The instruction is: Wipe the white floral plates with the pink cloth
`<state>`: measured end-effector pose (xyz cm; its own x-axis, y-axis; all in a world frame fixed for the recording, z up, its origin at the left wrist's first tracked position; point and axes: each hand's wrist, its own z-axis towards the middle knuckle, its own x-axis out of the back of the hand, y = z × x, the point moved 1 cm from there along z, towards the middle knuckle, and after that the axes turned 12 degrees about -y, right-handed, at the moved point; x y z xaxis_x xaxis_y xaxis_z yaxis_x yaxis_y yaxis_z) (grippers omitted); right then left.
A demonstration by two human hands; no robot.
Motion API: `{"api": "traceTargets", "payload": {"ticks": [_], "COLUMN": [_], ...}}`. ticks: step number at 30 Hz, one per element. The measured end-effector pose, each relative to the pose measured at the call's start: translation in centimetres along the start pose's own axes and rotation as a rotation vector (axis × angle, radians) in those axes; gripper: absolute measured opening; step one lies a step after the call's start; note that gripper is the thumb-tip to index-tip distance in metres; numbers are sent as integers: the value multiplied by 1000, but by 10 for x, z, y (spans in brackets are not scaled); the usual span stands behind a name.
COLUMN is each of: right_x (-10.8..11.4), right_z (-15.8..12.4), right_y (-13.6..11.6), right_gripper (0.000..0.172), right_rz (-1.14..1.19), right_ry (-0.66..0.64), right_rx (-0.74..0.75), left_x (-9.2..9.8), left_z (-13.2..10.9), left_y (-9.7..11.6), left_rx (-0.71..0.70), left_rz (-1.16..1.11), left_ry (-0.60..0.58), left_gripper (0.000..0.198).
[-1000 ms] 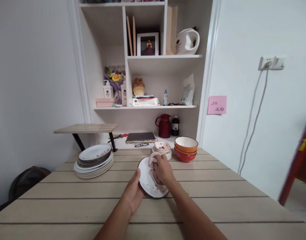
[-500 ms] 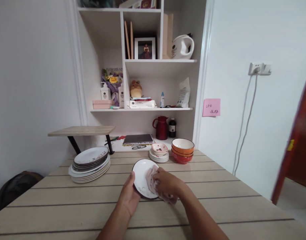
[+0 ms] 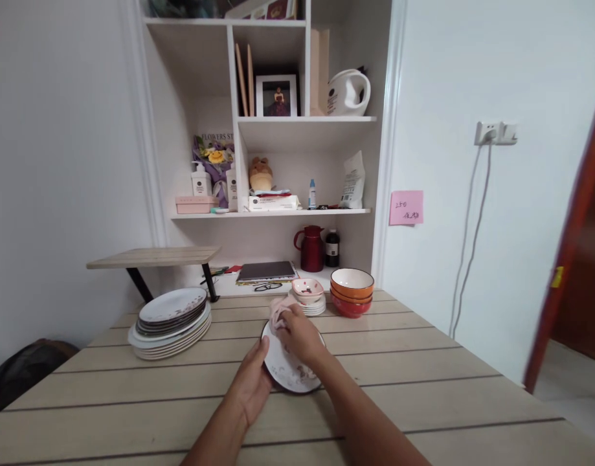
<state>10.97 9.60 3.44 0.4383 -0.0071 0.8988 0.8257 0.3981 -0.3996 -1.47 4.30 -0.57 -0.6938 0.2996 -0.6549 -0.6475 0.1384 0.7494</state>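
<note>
A white plate [image 3: 290,370] with a dark rim and small reddish marks is tilted up off the wooden table [image 3: 423,388]. My left hand [image 3: 252,382] grips its left edge, thumb on the face. My right hand [image 3: 298,333] presses a crumpled pink cloth [image 3: 278,310] against the plate's upper part, fingers closed on the cloth.
A stack of plates [image 3: 172,319] lies at the left of the table. Behind my hands are a small pink bowl on small plates [image 3: 307,294] and stacked orange and red bowls [image 3: 351,291]. Shelves [image 3: 272,210] with bottles and a red jug [image 3: 311,248] stand beyond.
My right hand with the cloth moved from the plate's top down to its right side, then back up to the top. The view shifted slightly to the right.
</note>
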Motion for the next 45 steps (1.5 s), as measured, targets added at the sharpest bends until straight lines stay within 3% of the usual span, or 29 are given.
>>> {"api": "traceTargets", "payload": {"ticks": [3, 6, 9, 12, 14, 17, 22, 28, 34, 40, 45], "right_x": [-3, -4, 1, 10, 15, 19, 12, 1, 4, 14, 12], "right_z": [-6, -14, -22, -29, -31, -30, -15, 0, -18, -41, -42], "right_y": [-6, -3, 6, 20, 29, 39, 33, 5, -10, -3, -3], "right_gripper": [26, 27, 31, 37, 37, 30, 30, 30, 30, 22, 28], "right_rz": [64, 69, 12, -73, -113, -146, -170, -152, -98, -118, -145], "right_ry": [-79, -210, -396, -519, -487, -298, -67, -46, -191, -398, -447], "right_rx": [213, 328, 356, 259, 76, -202, -319, -85, 236, 279, 373], "left_x": [0, 2, 4, 9, 11, 13, 12, 10, 6, 2, -1], "left_z": [0, 1, 3, 5, 6, 6, 4, 6, 4, 1, -3], "left_y": [0, 0, 1, 3, 3, 3, 0, -3, 0, 2, 6], "left_rx": [-17, 4, 40, 18, 3, -11, -11, 0, -32, -73, 60], "left_rz": [-27, -70, -99, -93, -80, -67, -54, -41, -66, -48, -48], "left_ry": [-13, -18, 25, 88, 117, 119, 34, 3, 11, -45, -54], "left_gripper": [49, 50, 49, 47, 46, 49, 50, 44, 40, 37, 46]}}
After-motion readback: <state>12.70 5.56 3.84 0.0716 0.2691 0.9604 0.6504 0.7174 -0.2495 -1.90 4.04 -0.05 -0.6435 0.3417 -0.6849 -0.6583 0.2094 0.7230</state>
